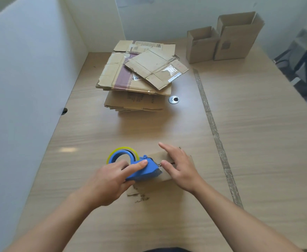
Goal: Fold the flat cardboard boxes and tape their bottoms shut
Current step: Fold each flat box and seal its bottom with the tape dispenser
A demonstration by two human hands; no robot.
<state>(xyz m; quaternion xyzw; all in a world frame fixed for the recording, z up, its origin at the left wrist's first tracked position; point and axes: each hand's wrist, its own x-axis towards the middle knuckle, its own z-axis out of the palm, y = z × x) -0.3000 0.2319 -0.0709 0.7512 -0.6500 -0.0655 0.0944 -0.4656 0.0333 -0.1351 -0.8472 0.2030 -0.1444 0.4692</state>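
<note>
Blue plastic marks the tape dispenser, which is gripped by the left hand, fingers curled round its body, and set against the top of a small cardboard box near the front edge of the table. The box is pressed down by the right hand, laid flat with fingers straight and spread. A stack of flat boxes is seen toward the far left corner, with a metal grommet just beside it. A shorter folded box and a taller folded box are stood side by side, tops open, at the far right corner.

Office: partitioned desk with cable grommet.
</note>
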